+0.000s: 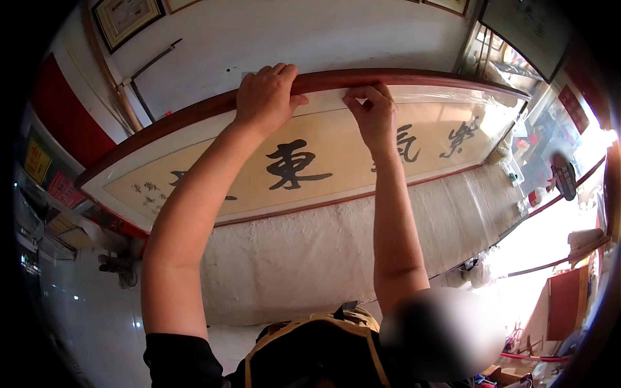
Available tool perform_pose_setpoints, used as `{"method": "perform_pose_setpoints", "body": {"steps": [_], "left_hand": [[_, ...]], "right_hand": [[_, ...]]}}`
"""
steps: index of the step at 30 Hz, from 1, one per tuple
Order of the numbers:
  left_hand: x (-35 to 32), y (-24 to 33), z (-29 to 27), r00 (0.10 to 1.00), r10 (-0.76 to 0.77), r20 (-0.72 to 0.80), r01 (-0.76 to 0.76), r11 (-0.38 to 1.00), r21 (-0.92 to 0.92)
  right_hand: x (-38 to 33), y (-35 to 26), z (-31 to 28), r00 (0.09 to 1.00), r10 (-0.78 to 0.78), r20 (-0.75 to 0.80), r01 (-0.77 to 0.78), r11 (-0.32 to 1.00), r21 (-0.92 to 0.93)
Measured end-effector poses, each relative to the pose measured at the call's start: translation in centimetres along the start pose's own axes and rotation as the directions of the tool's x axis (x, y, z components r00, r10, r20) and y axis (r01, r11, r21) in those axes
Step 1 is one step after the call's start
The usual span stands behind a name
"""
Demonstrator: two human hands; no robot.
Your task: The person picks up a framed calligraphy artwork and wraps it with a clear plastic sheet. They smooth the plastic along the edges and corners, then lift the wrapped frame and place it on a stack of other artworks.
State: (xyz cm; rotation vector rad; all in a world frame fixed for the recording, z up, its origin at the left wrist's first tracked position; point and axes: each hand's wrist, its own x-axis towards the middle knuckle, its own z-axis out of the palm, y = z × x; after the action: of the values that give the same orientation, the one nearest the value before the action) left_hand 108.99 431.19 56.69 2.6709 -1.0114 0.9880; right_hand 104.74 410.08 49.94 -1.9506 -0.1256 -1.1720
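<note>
A long framed calligraphy panel (349,139) with a dark red wooden frame stands on its long edge in front of me, its cream sheet bearing large black brush characters. My left hand (268,96) is hooked over the frame's top bar, fingers behind it and thumb on the front. To its right, my right hand (375,115) is pinched closed just under the same bar. What its fingertips hold, if anything, is too small to make out. Clear, wrinkled film (446,96) shines along the panel's upper right part. My forearms hide some of the characters.
The panel rests at the far side of a table (304,271) with a pale, creased cover. Behind it is a white wall (310,39) with a framed picture (128,21) at upper left. Wooden poles (107,71) lean at the left; bright clutter fills the right.
</note>
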Motion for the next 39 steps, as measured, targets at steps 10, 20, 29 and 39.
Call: {"method": "perform_pose_setpoints", "body": {"steps": [10,20,29,39], "left_hand": [[0.2,0.2,0.2,1.0,-0.031,-0.004,0.031,0.999,0.025],[-0.1,0.3,0.4,0.998,-0.043,-0.056,0.044,0.999,0.015],[0.1,-0.1,0.9,0.998,-0.03,-0.058,0.031,0.999,0.03],[0.1,0.0,0.6,0.999,-0.04,-0.031,0.041,0.999,0.016]], "right_hand": [[-2.0,-2.1,2.3,0.961,0.248,-0.124,-0.23,0.963,0.139],[-1.1,-0.5,4.2,0.947,0.274,-0.168,-0.235,0.946,0.222],[-0.9,0.8,2.7,0.992,0.121,-0.017,-0.112,0.955,0.275],[-1.6,-2.2,4.4,0.929,0.346,-0.133,-0.305,0.917,0.257]]}}
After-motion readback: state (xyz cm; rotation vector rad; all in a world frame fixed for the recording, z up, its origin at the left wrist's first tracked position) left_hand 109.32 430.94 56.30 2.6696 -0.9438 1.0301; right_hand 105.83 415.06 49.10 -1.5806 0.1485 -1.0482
